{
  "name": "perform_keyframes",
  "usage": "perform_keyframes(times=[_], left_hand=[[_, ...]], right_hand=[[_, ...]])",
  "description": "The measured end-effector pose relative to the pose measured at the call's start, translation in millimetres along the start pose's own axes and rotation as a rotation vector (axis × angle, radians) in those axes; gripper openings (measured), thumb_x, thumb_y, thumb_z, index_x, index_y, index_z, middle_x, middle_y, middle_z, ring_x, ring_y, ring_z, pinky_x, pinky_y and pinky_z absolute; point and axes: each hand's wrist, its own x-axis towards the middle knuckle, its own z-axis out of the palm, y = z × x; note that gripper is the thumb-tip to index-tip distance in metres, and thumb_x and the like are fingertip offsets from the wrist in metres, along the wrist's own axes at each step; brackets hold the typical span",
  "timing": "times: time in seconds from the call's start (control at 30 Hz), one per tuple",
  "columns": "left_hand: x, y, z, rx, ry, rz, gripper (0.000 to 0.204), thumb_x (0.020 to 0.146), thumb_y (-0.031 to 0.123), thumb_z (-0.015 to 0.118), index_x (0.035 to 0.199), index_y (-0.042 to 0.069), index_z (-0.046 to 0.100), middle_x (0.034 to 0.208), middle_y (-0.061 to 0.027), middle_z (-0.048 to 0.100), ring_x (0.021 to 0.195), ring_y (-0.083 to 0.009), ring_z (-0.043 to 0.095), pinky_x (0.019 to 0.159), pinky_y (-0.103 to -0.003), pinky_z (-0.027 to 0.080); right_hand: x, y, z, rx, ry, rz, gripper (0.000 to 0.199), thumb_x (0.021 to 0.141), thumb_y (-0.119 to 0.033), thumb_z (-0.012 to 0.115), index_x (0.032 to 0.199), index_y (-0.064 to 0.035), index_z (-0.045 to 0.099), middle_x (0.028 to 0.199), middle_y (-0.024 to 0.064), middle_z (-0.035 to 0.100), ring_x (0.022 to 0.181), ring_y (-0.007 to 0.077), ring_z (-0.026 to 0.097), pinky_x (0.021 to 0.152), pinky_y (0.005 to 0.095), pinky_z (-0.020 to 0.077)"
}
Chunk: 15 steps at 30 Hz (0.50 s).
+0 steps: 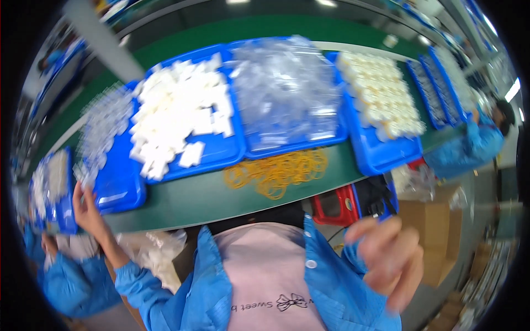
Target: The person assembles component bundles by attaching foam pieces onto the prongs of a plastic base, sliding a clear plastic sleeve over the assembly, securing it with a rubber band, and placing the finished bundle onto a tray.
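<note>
My left hand (88, 212) reaches up at the near left corner of a blue tray (118, 187). Its fingers look apart, with the tips beside small clear plastic parts (102, 129) lying in that tray. Whether a fingertip touches one of them is hard to make out. Low on the right, off the table, my right hand (389, 256) is raised in front of my blue sleeve. Motion smears its bent fingers, and nothing can be made out in them. Yellow-orange rubber bands (281, 171) lie in a loose pile on the green table (210, 193).
Blue trays stand side by side, holding white blocks (176, 105), clear plastic bags (287, 88) and rows of cream-coloured parts (381, 91). A red stool (337, 207) and a cardboard box (433, 231) are at the right. Co-workers in blue sit at the left (83, 281) and right (469, 146).
</note>
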Motion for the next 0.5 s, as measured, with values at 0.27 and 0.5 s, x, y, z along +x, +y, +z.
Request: perform_keyframes(times=[0.27, 0.5], left_hand=[[-57.7, 63.3, 29.5, -0.412, -0.229, -0.131, 0.018, 0.090, 0.008, 0.061, 0.106, 0.002, 0.056, 0.099, -0.0058, 0.060, 0.090, -0.0142, 0.061, 0.073, -0.028, 0.055], [-87.6, 90.8, 42.9, -0.626, -0.466, -0.086, 0.025, 0.077, -0.007, 0.067, 0.098, 0.001, 0.054, 0.100, -0.0051, 0.050, 0.087, -0.0121, 0.058, 0.078, -0.023, 0.046]], right_hand=[[56.1, 119.8, 4.5, -0.773, -0.610, 0.213, 0.014, 0.074, -0.007, 0.068, 0.087, -0.0045, 0.063, 0.098, 0.0104, 0.063, 0.097, 0.0303, 0.057, 0.085, 0.0406, 0.0433], [38.0, 239.1, 17.2, -1.364, -0.932, 0.080, 0.017, 0.075, -0.019, 0.070, 0.089, -0.0094, 0.067, 0.085, 0.0069, 0.062, 0.087, 0.0255, 0.057, 0.078, 0.0390, 0.0378]])
